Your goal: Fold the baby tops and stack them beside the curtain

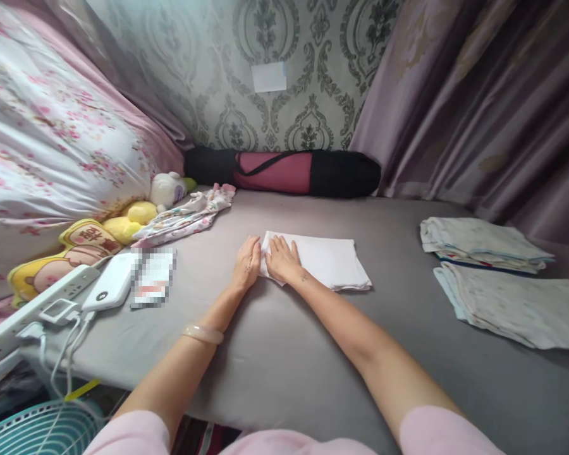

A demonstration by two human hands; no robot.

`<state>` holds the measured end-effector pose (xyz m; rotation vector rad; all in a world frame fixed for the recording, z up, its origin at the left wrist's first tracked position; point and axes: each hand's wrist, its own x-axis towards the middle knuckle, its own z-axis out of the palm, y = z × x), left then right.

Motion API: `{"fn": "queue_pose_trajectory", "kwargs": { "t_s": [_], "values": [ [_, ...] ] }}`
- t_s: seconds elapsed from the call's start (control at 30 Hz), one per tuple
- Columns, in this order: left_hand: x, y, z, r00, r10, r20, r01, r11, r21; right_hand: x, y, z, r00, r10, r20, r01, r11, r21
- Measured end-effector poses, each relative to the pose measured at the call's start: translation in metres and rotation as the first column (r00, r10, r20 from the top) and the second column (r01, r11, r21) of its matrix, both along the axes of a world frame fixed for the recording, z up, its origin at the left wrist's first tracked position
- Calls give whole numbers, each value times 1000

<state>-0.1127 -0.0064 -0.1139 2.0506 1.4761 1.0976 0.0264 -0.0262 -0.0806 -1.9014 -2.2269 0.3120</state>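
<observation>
A white folded cloth [329, 259] lies flat on the grey bed sheet [275, 354], in front of me. My right hand [283, 256] rests palm down on its left part, fingers stretched out. Against the cloth's left edge stands my left hand [248, 260], turned on its side with the fingers straight. Neither hand grips the cloth. A pale bangle [203, 334] sits on my left forearm.
Two stacks of folded cloths, an upper stack [483, 240] and a nearer one [516, 303], lie right. A power strip [38, 306], power bank [111, 281], plush toys [130, 221] and crumpled garment [189, 218] line the left. A long black-and-red bag [275, 172] lies along the wall.
</observation>
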Motion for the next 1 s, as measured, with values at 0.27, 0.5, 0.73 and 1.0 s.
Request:
{"fn": "queue_pose_trajectory", "kwargs": {
  "t_s": [0.27, 0.5, 0.73, 1.0],
  "values": [
    [-5, -2, 8, 986, 98, 136, -79, 986, -144, -24, 0, -5, 1000, 6, -15, -6, 1000, 15],
    [-1, 4, 5, 995, 29, -91, -32, 999, -36, -13, -1, 2, 997, 54, -51, -55, 998, -9],
    [41, 5, 13, 860, -107, -499, 186, 976, 112, 42, -12, 13, 975, -216, 59, 212, 975, 68],
    [78, 2, 5, 757, -260, -600, 228, 965, -130, 71, -26, -4, 977, -214, 21, 214, 977, -19]
  ]
}}
